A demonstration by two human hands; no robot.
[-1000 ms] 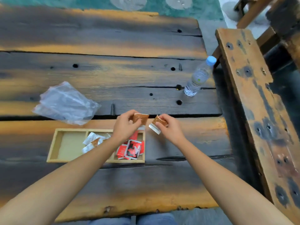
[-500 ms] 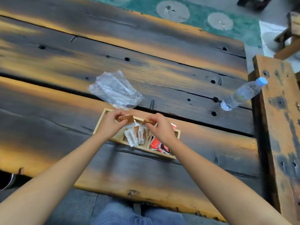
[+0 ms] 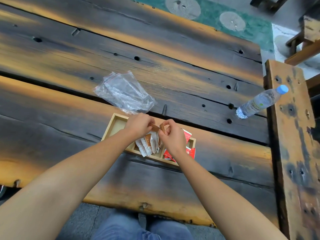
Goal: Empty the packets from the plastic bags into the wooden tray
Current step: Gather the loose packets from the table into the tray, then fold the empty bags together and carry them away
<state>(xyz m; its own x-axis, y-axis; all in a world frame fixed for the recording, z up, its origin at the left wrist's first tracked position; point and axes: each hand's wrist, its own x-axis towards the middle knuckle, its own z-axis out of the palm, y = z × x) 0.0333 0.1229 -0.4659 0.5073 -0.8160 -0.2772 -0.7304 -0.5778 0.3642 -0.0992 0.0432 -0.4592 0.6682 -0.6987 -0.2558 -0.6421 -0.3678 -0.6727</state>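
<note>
Left hand (image 3: 138,124) fingers pinching 1 brown packet (image 3: 154,126), right hand (image 3: 170,135) fingers pinching another (image 3: 162,128), above wooden tray (image 3: 110,129)

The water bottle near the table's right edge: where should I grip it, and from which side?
Grip the water bottle around its clear mid-body, near the label, probably with the right hand, once it lets go of its brown packet. The bottle stands upright with bare table on its left, while the plank is close on its right. The capped neck is narrower and would likely tip more easily.
</note>
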